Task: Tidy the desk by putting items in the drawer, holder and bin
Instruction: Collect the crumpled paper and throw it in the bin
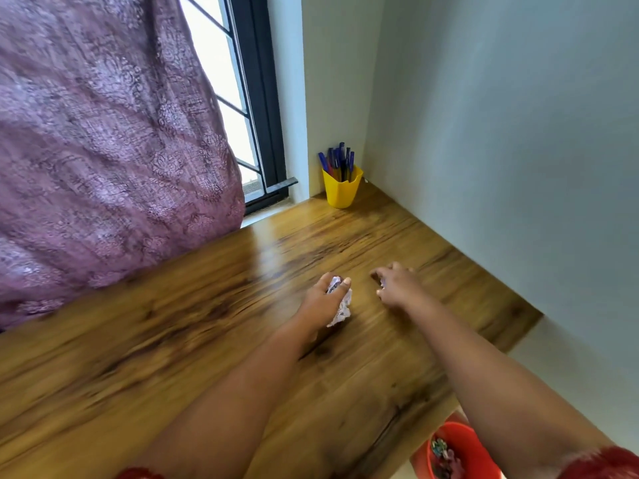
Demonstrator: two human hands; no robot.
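Table (207,340): glossy wood-grain laminate, warm brown w/ dark streaks, light glare near the window side. It runs into a corner of smooth pale walls.

Left hand (323,300) sits low over the table mid-frame, fingers (345,282) curled and clamped round a crumpled paper ball (341,305) — white, creased, some dark print showing; part of it bulges out below the palm on the thumb side. Whether the ball touches the table: can't tell.

Right hand (397,288) just beside it, to the right, palm down, close to the table surface. Fingers bent and reaching fwd; a small pale bit shows under them but motion blur hides what it is, so whether they grip anything can't be told.

Yellow holder (341,191): plastic cup, tapered, w/ a notched wavy rim, stands upright in the far corner, well apart from both hands. Inside: a bunch of pens (337,160), mostly blue caps, approx upright, leaning apart.

Red bin (460,454): round plastic, lower right, below the table edge, partly hidden by the right forearm. Contents: small mixed colourful bits, too blurred to name.

Left side: purple curtain (103,150), woven w/ a paisley-type pattern, hanging in folds beside a black-framed window (256,98).
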